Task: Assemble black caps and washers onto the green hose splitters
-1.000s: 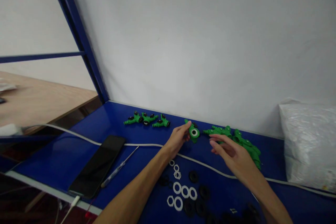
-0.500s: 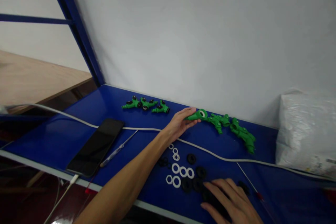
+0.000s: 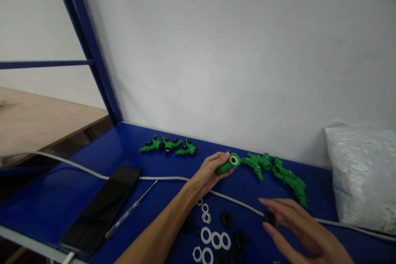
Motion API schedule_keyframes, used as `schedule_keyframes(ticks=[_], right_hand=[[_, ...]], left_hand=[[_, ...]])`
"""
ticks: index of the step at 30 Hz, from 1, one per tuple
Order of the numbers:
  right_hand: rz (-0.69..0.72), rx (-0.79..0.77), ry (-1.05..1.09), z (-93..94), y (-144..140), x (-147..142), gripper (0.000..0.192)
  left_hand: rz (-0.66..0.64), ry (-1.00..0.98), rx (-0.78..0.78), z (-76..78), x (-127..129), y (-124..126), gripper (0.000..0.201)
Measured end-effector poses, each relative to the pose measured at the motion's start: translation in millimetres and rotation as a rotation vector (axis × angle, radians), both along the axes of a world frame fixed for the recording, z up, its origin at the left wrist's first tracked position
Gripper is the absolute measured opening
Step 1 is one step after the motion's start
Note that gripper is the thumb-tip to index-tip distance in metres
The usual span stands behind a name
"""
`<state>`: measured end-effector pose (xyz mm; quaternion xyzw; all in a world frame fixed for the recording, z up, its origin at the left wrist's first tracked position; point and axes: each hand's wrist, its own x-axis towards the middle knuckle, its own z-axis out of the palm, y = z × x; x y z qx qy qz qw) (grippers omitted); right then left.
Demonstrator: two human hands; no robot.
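Note:
My left hand point(image 3: 213, 173) is closed around a green hose splitter point(image 3: 225, 167), its round end facing me with a white ring around the opening. Between the thumb and fingertips of my right hand point(image 3: 298, 229) is a small black ring point(image 3: 269, 217), held above the table and apart from the splitter. Below my hands lie several white washers point(image 3: 206, 235) and black rings point(image 3: 226, 219). Just right of the held splitter rest more green splitters point(image 3: 256, 165), and another green piece point(image 3: 289, 181) lies farther right. Green splitters with black fittings point(image 3: 186, 148) sit at the back left.
A black phone point(image 3: 100, 210) lies at left with a white cable plugged in. Beside it is a screwdriver point(image 3: 131, 208) with a clear handle. A pale cable point(image 3: 167, 178) crosses the blue table. A plastic-wrapped package point(image 3: 363, 177) stands at right, against the wall.
My right hand has lifted from the black rings at the front and now holds one raised. My left hand has turned the splitter slightly. The view has tilted up.

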<state>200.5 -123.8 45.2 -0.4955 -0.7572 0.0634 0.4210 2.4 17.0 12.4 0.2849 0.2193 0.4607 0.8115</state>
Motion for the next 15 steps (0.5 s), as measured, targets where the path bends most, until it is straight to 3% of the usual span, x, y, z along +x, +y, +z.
schedule_keyframes(ticks=[3, 7, 11, 15], right_hand=[[-0.039, -0.026, 0.231, 18.1, 36.4, -12.8, 0.021], [0.002, -0.047, 0.442, 7.7, 77.7, -19.4, 0.021], [-0.052, 0.026, 0.397, -14.7, 88.7, -17.9, 0.017], [-0.036, 0.093, 0.221, -20.8, 82.5, -16.0, 0.007]], left_hand=[[0.006, 0.023, -0.008, 0.4, 1.2, -1.7, 0.037], [0.026, 0.041, -0.043, 2.9, 2.2, -2.2, 0.039], [-0.01, 0.092, -0.006, 6.3, 2.1, -3.2, 0.037], [-0.026, 0.155, 0.026, 9.7, 3.9, -6.1, 0.036]])
